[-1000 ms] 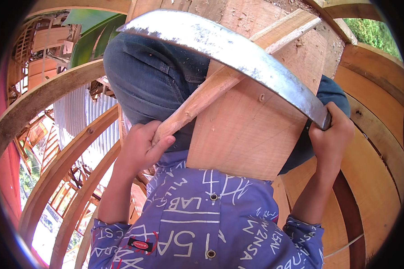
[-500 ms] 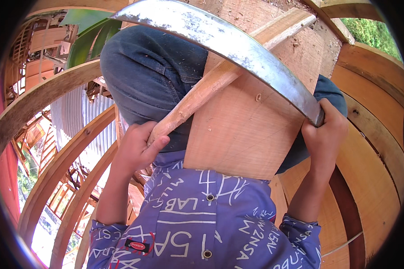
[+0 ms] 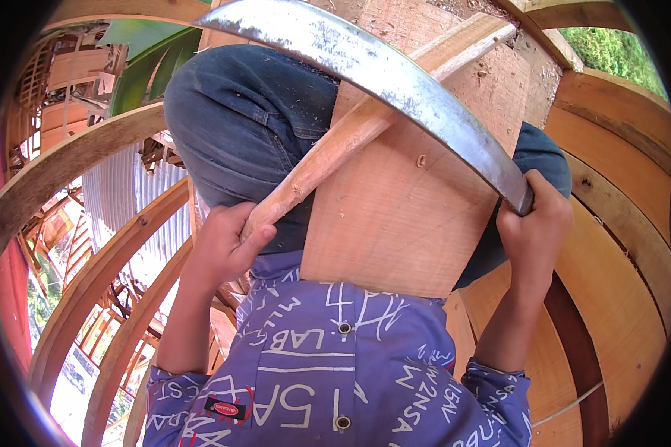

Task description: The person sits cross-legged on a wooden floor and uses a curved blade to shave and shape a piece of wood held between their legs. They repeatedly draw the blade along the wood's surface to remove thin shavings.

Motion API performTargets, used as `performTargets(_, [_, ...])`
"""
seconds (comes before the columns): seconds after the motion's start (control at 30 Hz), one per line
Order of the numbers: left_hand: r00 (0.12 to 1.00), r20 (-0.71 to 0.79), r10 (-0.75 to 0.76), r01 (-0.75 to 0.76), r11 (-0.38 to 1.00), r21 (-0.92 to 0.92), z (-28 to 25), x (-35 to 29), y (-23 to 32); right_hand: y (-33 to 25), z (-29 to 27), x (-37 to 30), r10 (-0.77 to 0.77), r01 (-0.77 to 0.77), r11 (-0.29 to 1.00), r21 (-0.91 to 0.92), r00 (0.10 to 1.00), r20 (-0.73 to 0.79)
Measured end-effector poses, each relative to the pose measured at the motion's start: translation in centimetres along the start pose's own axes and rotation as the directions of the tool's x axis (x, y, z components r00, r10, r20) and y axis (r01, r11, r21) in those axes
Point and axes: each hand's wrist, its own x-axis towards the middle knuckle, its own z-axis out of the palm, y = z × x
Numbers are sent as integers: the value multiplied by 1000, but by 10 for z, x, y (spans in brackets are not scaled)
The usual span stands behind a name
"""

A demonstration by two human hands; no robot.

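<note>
My right hand (image 3: 538,217) is closed round the handle end of a long, curved machete (image 3: 365,71); the grip itself is hidden in the fingers. Its wide, silvery blade slants up to the left and crosses over a pale wooden stick (image 3: 328,158). The near end of that stick is in my left hand (image 3: 232,237), with the fingers wrapped about it and the thumb alongside. Under both lies a flat wooden board (image 3: 402,223), spanning from my shirt front outward between my legs. The stick's squared far end rests over the board's far part.
Small shavings (image 3: 421,160) dot the board and the surface beyond it. My bent left knee (image 3: 238,112) is close under the blade's tip side. Curved timber ribs (image 3: 119,276) rise at left, and planking (image 3: 611,276) curves up on the right. Corrugated metal sheeting (image 3: 130,197) shows past the ribs.
The machete has shifted slightly along the stick, its tip a little to the right and its handle end a little left. Both hands keep their grips.
</note>
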Motion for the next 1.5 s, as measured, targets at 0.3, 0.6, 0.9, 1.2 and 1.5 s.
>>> performTargets(0.3, [1000, 13, -9, 9, 999, -31, 1, 3, 2, 29, -6, 9, 128, -131, 991, -27, 987, -97])
performTargets(0.6, [1000, 27, -17, 18, 999, -47, -1, -3, -4, 19, -10, 10, 24, -29, 997, -69, 997, -72])
performTargets(0.9, [996, 45, -72, 75, 994, -74, 0, 1, -2, 9, -2, 1, 48, -48, 999, -20, 998, -27])
performTargets(1.2, [999, 31, -34, 36, 996, -83, -1, 1, 1, 49, -14, 11, 252, -258, 963, -72, 964, -85])
performTargets(1.5, [994, 46, -98, 103, 987, -122, 0, 2, -1, 7, 3, -6, 0, -1, 1000, -9, 999, -36])
